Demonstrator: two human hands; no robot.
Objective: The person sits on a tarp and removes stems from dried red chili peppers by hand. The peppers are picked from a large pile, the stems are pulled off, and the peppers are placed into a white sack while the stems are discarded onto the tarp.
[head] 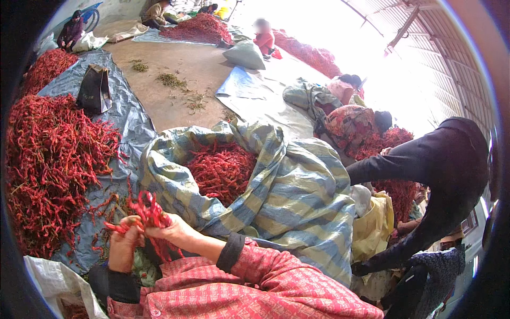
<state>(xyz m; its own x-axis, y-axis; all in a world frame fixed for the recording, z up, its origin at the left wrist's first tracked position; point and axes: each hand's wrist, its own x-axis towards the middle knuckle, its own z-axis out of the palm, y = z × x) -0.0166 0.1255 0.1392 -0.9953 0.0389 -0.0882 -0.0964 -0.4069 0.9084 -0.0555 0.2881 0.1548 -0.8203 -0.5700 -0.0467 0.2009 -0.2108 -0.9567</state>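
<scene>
A bunch of dried red chillies (149, 211) is gripped in my right hand (173, 231), with pods sticking out above and below the fist. Just left of it, my left hand (126, 241) pinches some chillies at the side of the bunch. Beyond my hands stands a large blue-and-beige striped woven sack (310, 175), its mouth rolled back around the loose red chillies (223, 171) inside. To the left, a big heap of red chillies with stalks (51, 167) lies on a blue-grey tarpaulin (133, 113).
A black paper bag (93, 89) stands beside the heap. A white woven sack (59, 283) is at lower left. A person in dark clothes (430, 159) bends over close on my right, near a yellow sack (372, 227). Several people sit by chilli heaps (203, 28) farther off.
</scene>
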